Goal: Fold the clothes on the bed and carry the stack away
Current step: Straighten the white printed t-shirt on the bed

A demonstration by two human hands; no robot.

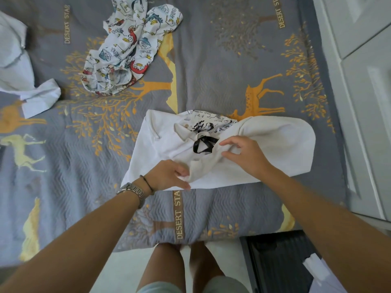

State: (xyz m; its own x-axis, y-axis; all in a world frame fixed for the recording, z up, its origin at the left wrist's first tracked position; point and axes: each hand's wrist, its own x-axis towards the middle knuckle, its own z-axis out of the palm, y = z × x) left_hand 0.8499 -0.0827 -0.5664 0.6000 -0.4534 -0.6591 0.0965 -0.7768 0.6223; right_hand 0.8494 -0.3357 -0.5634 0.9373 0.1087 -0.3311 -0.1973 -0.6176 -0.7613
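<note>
A white garment with black print and a black ribbon near its collar lies partly folded on the grey bedspread, close to the near edge. My left hand pinches a cream fold at the garment's near edge. My right hand grips bunched fabric just right of the ribbon. A cartoon-print garment lies crumpled farther up the bed. A pale blue-white shirt lies crumpled at the left edge.
White cabinet doors run along the bed's right side. A dark ribbed case stands on the floor at the bed's near right corner. My legs are against the bed's near edge.
</note>
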